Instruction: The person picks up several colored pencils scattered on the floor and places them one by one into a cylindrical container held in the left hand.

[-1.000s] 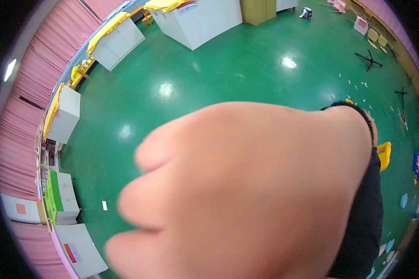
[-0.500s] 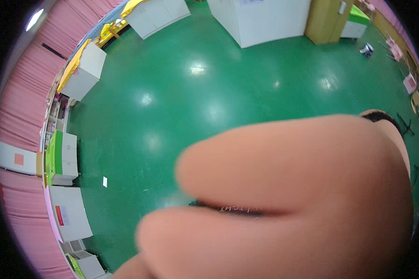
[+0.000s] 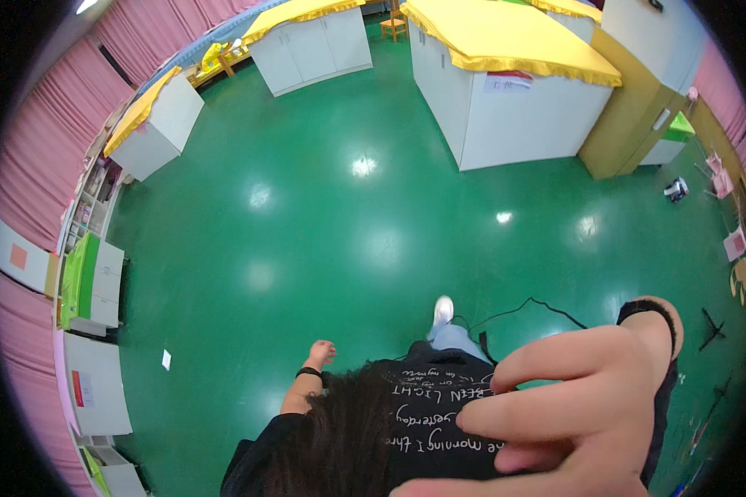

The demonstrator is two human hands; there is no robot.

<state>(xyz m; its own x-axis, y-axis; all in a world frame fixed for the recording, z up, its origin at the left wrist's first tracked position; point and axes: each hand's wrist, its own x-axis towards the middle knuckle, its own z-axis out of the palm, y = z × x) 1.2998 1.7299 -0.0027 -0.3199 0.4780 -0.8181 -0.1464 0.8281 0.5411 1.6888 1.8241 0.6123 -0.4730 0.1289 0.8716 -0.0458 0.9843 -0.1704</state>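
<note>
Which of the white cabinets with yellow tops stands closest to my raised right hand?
The big one at upper right, beside the tan cupboard; the others stand farther left. The right hand holds nothing.

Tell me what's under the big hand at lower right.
Under the right hand: a black shirt with white writing, green floor and a black cable running toward it. Whatever lies beneath the palm itself is covered.

White label with red band (image 3: 509,80) on cabinet front; orange square sign (image 3: 18,256) on left wall.
</note>
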